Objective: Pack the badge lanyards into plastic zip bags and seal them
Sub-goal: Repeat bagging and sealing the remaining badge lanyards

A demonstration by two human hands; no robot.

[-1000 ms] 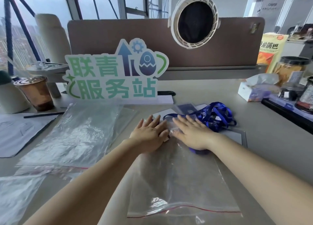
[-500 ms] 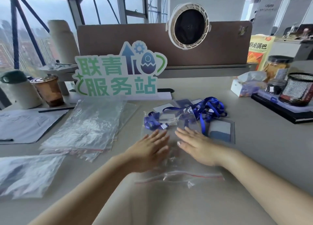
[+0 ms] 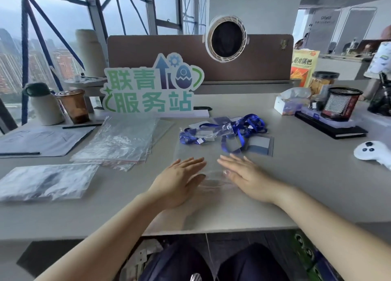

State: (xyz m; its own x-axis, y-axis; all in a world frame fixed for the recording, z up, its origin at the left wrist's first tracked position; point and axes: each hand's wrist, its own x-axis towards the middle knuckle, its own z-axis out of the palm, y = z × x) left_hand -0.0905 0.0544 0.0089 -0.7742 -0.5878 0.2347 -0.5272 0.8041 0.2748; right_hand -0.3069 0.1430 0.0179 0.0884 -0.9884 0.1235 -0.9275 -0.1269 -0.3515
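A clear zip bag (image 3: 208,154) lies flat on the grey desk with a blue lanyard and badge (image 3: 190,137) inside at its far end. My left hand (image 3: 179,180) and my right hand (image 3: 245,175) press flat on the bag's near end, fingers straight, side by side with a small gap. More blue lanyards (image 3: 251,127) with a badge card (image 3: 260,145) lie loose just behind and right of the bag.
A pile of empty zip bags (image 3: 120,142) lies to the left, another bag (image 3: 44,181) nearer the desk edge. A green sign (image 3: 152,88) stands behind. Cups (image 3: 73,105), a tissue box (image 3: 289,104), a mesh holder (image 3: 340,103) and a white controller (image 3: 373,154) ring the desk.
Both hands slid along the bag toward me, from over the lanyard end to the near end. The packed lanyard now shows uncovered at the far end, and the view has pulled back.
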